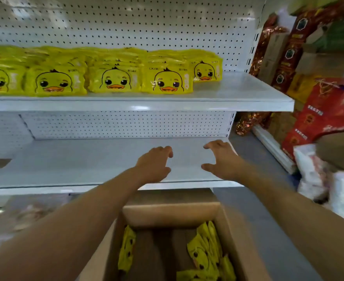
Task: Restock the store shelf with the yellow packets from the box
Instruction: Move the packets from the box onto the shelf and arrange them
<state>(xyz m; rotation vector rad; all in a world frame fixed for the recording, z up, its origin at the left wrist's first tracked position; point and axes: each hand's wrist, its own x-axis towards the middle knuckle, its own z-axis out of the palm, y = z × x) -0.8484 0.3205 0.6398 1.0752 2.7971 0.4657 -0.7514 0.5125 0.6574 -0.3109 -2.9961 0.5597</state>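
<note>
1. The shelving is white metal with a pegboard back and takes up most of the view; two of its shelves show.
2. The upper shelf carries rows of yellow packets with a duck face on the front. They stand in stacks from its left edge to a little right of the middle, with the rightmost stack set further back toward the pegboard. The right end of this shelf is bare.
3. The lower shelf lies under it. Both hands are held out over its right part, near the front edge.
4. A cardboard box stands open on the floor just below the front edge of the lower shelf. More yellow packets lie in it: one stands against the left wall, and a loose bunch leans in the right corner. The middle of the box floor is bare.
5. Red gift boxes and dark red cartons are stacked to the right of the shelving; white bags lie on the floor below them.
6. The left hand is released: the fingers curve loosely, the thumb is spread, and it holds nothing.
7. The right hand mirrors it, also released, with fingers slightly bent and thumb apart, holding nothing. The two grips face each other with a gap between them, well apart from any packet.
</note>
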